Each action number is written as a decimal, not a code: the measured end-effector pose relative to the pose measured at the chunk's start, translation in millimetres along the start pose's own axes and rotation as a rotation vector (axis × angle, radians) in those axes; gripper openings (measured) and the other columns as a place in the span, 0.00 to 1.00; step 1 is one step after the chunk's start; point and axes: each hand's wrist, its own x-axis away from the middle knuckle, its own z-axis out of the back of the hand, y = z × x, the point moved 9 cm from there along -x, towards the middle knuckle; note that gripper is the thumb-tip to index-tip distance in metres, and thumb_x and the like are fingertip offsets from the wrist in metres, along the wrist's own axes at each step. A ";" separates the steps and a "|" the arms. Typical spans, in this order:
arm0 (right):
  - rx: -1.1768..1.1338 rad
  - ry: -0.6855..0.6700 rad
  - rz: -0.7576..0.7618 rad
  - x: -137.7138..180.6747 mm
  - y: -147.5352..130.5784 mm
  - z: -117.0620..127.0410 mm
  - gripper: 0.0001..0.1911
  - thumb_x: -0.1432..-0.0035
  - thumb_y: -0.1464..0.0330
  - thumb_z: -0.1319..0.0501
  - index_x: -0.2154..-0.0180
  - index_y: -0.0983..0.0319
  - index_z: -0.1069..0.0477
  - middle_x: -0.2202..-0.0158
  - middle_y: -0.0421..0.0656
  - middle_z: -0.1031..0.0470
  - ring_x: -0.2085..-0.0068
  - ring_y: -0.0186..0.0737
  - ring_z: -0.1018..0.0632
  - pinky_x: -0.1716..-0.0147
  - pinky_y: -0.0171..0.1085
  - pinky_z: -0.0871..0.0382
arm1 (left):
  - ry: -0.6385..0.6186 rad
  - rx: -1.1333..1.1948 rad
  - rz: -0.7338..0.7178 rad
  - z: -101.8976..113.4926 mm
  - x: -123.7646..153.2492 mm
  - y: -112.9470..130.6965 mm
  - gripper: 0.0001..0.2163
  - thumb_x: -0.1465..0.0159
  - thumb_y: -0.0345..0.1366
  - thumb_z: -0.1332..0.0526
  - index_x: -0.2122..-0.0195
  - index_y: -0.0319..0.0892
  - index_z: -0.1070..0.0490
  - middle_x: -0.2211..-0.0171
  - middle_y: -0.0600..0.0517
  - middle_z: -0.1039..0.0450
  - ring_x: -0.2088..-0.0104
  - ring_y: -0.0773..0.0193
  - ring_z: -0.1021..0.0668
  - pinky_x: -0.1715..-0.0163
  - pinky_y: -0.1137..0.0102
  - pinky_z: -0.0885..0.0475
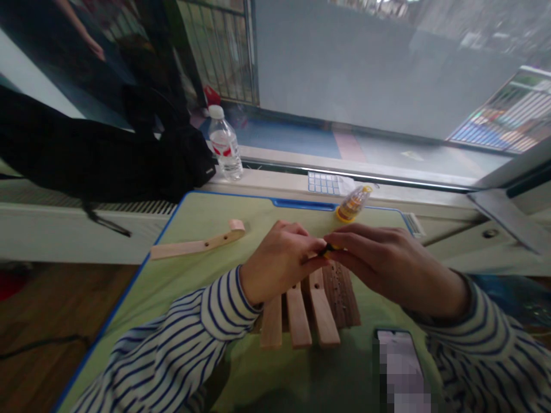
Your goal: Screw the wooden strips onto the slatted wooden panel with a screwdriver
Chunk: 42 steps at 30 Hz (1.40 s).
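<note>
My left hand point(282, 261) and my right hand point(383, 261) meet above the middle of the table. Both are closed in a pinch on a small yellow-and-black item point(329, 249), mostly covered by the fingers; its kind cannot be made out. Under the hands lie three pale wooden strips point(299, 321), side by side, with round holes visible in two of them. They rest on a darker brown slatted piece point(344, 298) dotted with marks. The strips' far ends are hidden behind my hands. To the left is a separate wooden piece point(193, 246) with two holes and a curved end.
A small clear bottle with yellow ends point(353, 205) stands at the far table edge. A phone point(400, 358) lies near the right forearm. On the sill are a water bottle point(226, 146) and a black bag point(107, 155). The green table point(172, 292) has a blue rim.
</note>
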 end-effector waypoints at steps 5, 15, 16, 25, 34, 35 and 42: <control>0.057 0.050 -0.032 0.5 1.3 -0.7 0.12 0.38 0.64 0.46 0.58 0.62 0.30 0.63 0.44 0.25 0.66 0.38 0.23 0.68 0.37 0.31 | -0.075 0.075 -0.036 -4.7 -0.7 -0.4 0.09 0.36 0.39 0.43 0.64 0.42 0.26 0.69 0.52 0.26 0.64 0.65 0.26 0.62 0.69 0.34; 0.061 0.099 -0.102 1.4 3.9 -7.5 0.12 0.38 0.62 0.47 0.58 0.62 0.31 0.64 0.44 0.26 0.67 0.37 0.24 0.69 0.36 0.33 | -0.066 0.077 -0.005 -1.9 -1.1 -4.5 0.09 0.39 0.39 0.40 0.61 0.42 0.25 0.70 0.51 0.26 0.66 0.65 0.26 0.64 0.69 0.34; 0.065 0.099 -0.103 1.0 3.4 -7.0 0.12 0.38 0.63 0.47 0.58 0.62 0.31 0.63 0.44 0.26 0.67 0.37 0.24 0.69 0.36 0.33 | -0.056 0.072 0.009 -0.9 -1.3 -5.3 0.09 0.40 0.40 0.38 0.61 0.42 0.25 0.71 0.52 0.26 0.66 0.65 0.26 0.64 0.69 0.34; 0.041 0.042 -0.036 -2.1 -4.6 0.8 0.21 0.39 0.64 0.46 0.44 0.60 0.41 0.49 0.45 0.29 0.59 0.41 0.24 0.62 0.40 0.29 | -0.015 0.079 0.016 1.8 0.4 -8.2 0.08 0.40 0.40 0.39 0.64 0.43 0.24 0.70 0.51 0.26 0.67 0.65 0.26 0.64 0.69 0.34; -0.017 -0.039 0.046 -1.3 -10.5 -6.7 0.20 0.41 0.74 0.44 0.46 0.59 0.38 0.50 0.43 0.28 0.56 0.39 0.24 0.57 0.39 0.29 | -0.071 0.082 0.010 -1.7 -0.5 -9.3 0.08 0.40 0.40 0.39 0.64 0.43 0.25 0.70 0.53 0.25 0.64 0.64 0.25 0.61 0.68 0.35; -0.010 -0.018 0.050 -1.4 -10.1 -6.5 0.19 0.41 0.74 0.44 0.47 0.59 0.37 0.51 0.44 0.28 0.57 0.39 0.24 0.58 0.39 0.28 | -0.076 0.088 0.007 -1.8 -0.4 -9.3 0.08 0.39 0.40 0.39 0.64 0.43 0.25 0.70 0.53 0.25 0.64 0.64 0.25 0.60 0.68 0.35; 0.019 0.025 0.048 -2.3 -12.0 -5.0 0.16 0.40 0.72 0.44 0.49 0.62 0.35 0.54 0.48 0.26 0.59 0.41 0.23 0.62 0.40 0.28 | -0.114 0.142 -0.026 -1.0 -0.7 -7.0 0.08 0.38 0.39 0.41 0.63 0.42 0.25 0.70 0.52 0.26 0.63 0.65 0.26 0.59 0.70 0.33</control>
